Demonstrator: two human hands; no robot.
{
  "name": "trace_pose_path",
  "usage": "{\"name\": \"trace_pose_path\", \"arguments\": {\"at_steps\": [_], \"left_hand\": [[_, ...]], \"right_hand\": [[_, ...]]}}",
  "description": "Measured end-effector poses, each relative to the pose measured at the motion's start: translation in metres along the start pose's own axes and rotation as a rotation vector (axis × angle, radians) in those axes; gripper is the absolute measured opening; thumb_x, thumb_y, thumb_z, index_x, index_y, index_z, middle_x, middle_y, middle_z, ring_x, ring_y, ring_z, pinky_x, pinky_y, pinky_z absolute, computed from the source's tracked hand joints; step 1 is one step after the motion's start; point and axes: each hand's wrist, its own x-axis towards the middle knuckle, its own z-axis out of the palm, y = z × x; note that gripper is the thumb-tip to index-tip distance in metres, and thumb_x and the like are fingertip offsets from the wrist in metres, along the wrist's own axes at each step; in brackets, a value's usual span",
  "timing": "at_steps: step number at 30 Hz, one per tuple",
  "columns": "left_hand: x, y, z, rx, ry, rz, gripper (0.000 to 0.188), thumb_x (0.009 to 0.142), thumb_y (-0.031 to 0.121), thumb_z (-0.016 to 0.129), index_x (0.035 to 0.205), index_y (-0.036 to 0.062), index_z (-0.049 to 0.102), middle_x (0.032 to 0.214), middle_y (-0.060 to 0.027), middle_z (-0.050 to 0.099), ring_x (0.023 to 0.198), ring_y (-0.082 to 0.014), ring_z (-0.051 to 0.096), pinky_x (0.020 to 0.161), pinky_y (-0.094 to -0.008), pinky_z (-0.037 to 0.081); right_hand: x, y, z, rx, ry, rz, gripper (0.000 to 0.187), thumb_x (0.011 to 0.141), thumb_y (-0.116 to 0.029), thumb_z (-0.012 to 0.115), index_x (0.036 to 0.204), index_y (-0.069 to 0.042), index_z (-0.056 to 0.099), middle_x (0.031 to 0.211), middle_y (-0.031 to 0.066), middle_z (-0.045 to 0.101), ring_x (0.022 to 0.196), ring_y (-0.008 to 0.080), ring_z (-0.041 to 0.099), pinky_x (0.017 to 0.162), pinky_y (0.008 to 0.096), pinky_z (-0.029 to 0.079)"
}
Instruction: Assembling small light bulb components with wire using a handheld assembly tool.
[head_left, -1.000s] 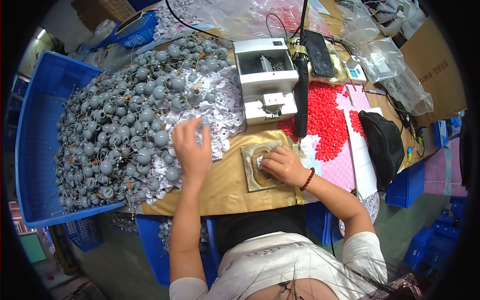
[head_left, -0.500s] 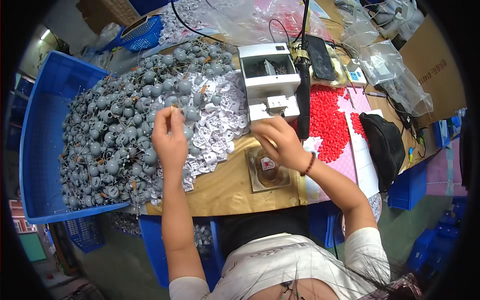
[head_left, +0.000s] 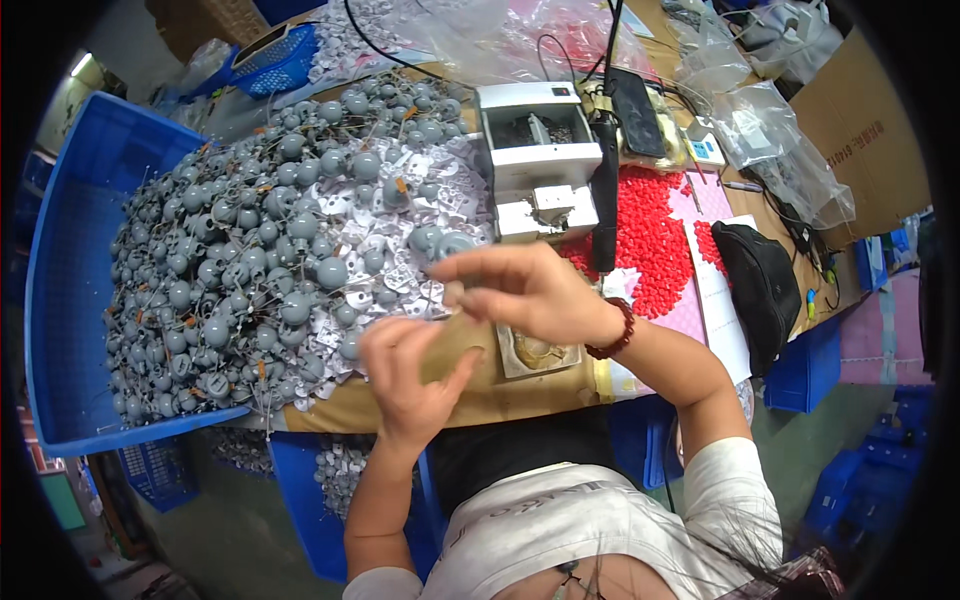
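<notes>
Grey ball-shaped parts (head_left: 210, 272) lie heaped left of my left hand (head_left: 405, 378), whose thumb and fingers stand apart; blur hides whether my right hand (head_left: 535, 292), near the square block (head_left: 511, 362), grips anything. Seemingly mid-handling, I'd need a steady pinch next.

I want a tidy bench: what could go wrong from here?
The right hand hovers by the loose white pieces and could knock some away. The grey parts trail thin wires, which may snag on each other. The black tool ends by the red pieces, so moving it might scatter them.
</notes>
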Motion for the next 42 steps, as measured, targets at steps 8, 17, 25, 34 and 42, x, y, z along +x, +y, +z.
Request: {"name": "trace_pose_path", "arguments": {"at_steps": [8, 17, 25, 34, 42], "left_hand": [[-0.012, 0.011, 0.027, -0.457, -0.354, -0.279, 0.051, 0.075, 0.011, 0.085, 0.119, 0.0035, 0.061, 0.106, -0.0120, 0.067, 0.094, -0.0294, 0.066, 0.082, -0.0376, 0.053], [-0.063, 0.022, 0.067, -0.156, -0.539, -0.355, 0.043, 0.080, 0.019, 0.078, 0.118, 0.0069, 0.062, 0.106, -0.0114, 0.064, 0.096, -0.0330, 0.063, 0.080, -0.0431, 0.053], [-0.068, 0.018, 0.079, 0.081, -0.536, -0.168, 0.046, 0.075, 0.016, 0.078, 0.118, 0.0084, 0.064, 0.106, -0.0075, 0.060, 0.097, -0.0282, 0.056, 0.080, -0.0411, 0.050], [-0.061, 0.012, 0.080, 0.055, -0.569, -0.151, 0.046, 0.075, 0.016, 0.078, 0.117, 0.0080, 0.064, 0.105, -0.0078, 0.060, 0.097, -0.0279, 0.057, 0.079, -0.0413, 0.050], [-0.043, 0.016, 0.080, 0.275, -0.571, -0.067, 0.050, 0.076, 0.013, 0.074, 0.125, 0.0095, 0.064, 0.128, -0.0120, 0.056, 0.123, -0.0345, 0.050, 0.101, -0.0524, 0.040]], "right_hand": [[-0.050, -0.022, -0.024, -0.229, -0.134, 0.120, 0.037, 0.094, 0.001, 0.062, 0.131, -0.001, 0.063, 0.098, 0.0103, 0.074, 0.073, 0.0134, 0.070, 0.067, 0.0303, 0.056], [-0.082, 0.097, -0.057, -1.080, 0.160, -0.205, 0.015, 0.082, -0.012, 0.073, 0.097, -0.008, 0.072, 0.080, 0.0074, 0.065, 0.075, 0.0312, 0.066, 0.063, 0.0429, 0.052], [-0.072, 0.129, -0.060, -1.323, 0.155, -0.344, 0.025, 0.072, -0.008, 0.071, 0.097, -0.011, 0.070, 0.089, 0.0035, 0.063, 0.078, 0.0230, 0.063, 0.062, 0.0353, 0.052], [-0.072, 0.126, -0.060, -1.426, 0.019, -0.363, 0.025, 0.074, -0.015, 0.067, 0.098, -0.008, 0.069, 0.096, 0.0040, 0.062, 0.085, 0.0221, 0.061, 0.069, 0.0338, 0.052], [-0.083, 0.133, -0.054, -1.440, 0.016, -0.361, 0.028, 0.077, -0.016, 0.063, 0.101, -0.001, 0.068, 0.103, 0.0086, 0.060, 0.089, 0.0244, 0.059, 0.077, 0.0356, 0.053]]}}
